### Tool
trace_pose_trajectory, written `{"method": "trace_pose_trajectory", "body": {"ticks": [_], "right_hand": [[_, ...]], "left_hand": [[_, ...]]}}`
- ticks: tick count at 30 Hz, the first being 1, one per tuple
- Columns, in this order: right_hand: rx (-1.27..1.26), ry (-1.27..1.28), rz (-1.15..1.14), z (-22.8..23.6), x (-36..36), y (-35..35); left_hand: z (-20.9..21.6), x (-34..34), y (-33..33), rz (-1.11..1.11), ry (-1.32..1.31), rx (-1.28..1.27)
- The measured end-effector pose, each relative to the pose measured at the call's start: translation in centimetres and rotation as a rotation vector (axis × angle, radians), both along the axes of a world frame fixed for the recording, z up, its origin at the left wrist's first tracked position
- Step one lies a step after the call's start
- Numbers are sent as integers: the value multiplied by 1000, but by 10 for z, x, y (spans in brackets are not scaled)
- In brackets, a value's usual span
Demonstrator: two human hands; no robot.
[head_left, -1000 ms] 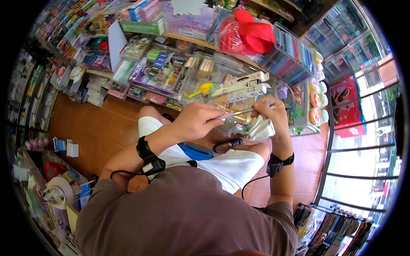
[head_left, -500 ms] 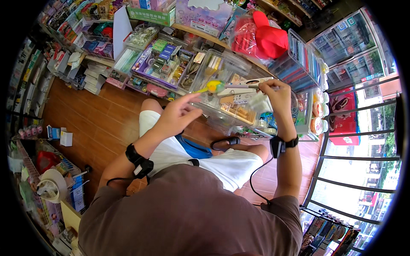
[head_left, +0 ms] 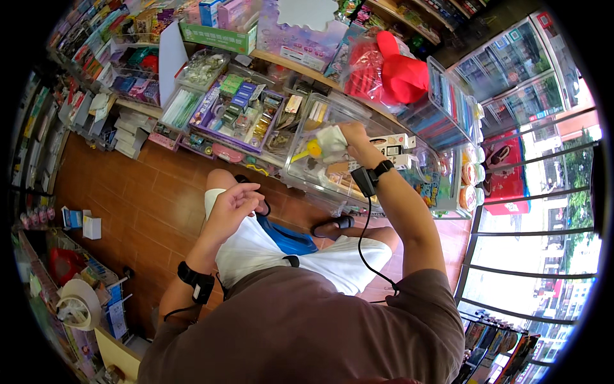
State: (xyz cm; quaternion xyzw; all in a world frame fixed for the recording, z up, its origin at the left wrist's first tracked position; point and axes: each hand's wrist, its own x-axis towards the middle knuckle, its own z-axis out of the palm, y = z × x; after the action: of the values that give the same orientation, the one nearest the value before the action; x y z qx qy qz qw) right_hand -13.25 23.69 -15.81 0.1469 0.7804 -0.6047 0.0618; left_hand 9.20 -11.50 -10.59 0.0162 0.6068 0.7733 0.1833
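Note:
My right hand [head_left: 355,138] is closed on a crumpled white cloth [head_left: 331,142], reaching over a clear plastic bin [head_left: 300,168] on the counter. Just left of the cloth shows a yellow item with a round head and a thin handle [head_left: 313,150]; whether it lies in the bin or hangs above it I cannot tell. Over my left thigh, my left hand [head_left: 231,206] is held up with its fingers loosely bent and apart, nothing visible in it. Small boxes and wooden-looking pieces sit in the bin, partly covered by my right hand.
A purple-edged tray [head_left: 238,110] of small packets adjoins the bin on the left. Behind are a red cap [head_left: 403,67] and a clear box of upright folders [head_left: 441,96]. White boxes [head_left: 393,146] lie right of my right hand. Lidded jars [head_left: 471,174] line the right end.
My right hand has moved left over the bin with the white cloth. My left hand has drawn back toward my thigh, away from the yellow item.

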Motion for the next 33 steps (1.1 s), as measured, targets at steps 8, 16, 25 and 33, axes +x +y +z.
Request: {"method": "trace_pose_trajectory", "body": {"ticks": [8, 16, 25, 33], "right_hand": [[-789, -195, -340, 59, 45, -1], [-674, 13, -75, 108, 97, 26], [-250, 298, -100, 180, 168, 167], [678, 207, -262, 91, 166, 315]], "left_hand": [[1, -10, 5, -31, 4, 12], [16, -25, 28, -23, 45, 73], [53, -21, 57, -60, 123, 180], [49, -15, 80, -245, 102, 273]]}}
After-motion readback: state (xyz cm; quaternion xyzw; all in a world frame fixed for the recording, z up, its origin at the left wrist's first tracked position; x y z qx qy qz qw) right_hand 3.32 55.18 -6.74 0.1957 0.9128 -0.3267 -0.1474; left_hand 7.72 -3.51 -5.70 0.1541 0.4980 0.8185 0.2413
